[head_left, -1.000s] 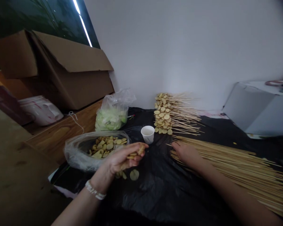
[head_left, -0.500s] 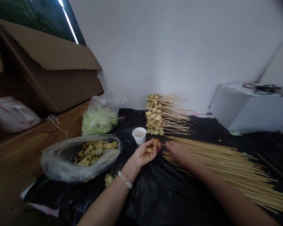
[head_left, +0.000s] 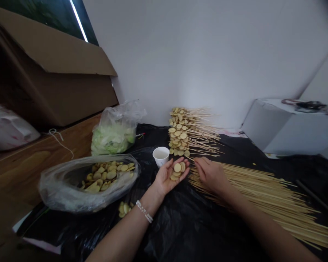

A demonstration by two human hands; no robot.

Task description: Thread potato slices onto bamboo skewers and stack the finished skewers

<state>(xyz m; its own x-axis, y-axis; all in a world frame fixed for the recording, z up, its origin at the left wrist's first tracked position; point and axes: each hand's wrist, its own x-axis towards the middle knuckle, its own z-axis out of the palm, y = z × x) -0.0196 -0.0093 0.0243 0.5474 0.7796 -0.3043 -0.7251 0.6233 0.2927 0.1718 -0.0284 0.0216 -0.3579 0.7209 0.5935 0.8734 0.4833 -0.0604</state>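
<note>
Just before the white cup [head_left: 161,158], the left hand [head_left: 166,180] lies palm up, fingers loosely open under pale slices [head_left: 177,168], while right of the cup the right hand [head_left: 212,176] curls its fingers at the skewers [head_left: 254,193], grip unclear.

From where I stand, the slices [head_left: 177,168] are pale yellow, and the skewers [head_left: 243,182] run straw-gold in fine stripes over a black sheet [head_left: 186,225]. The cup [head_left: 160,162] is white, and so is the beaded bracelet [head_left: 144,211]. There's soft light green in the greens [head_left: 109,136], warm brown with darker grain in the worktop [head_left: 27,170], and duller brown on the carton [head_left: 79,96]. Reddish streaks mark the whitish bag [head_left: 11,127]; the wall [head_left: 194,54] looks greyish white.
</note>
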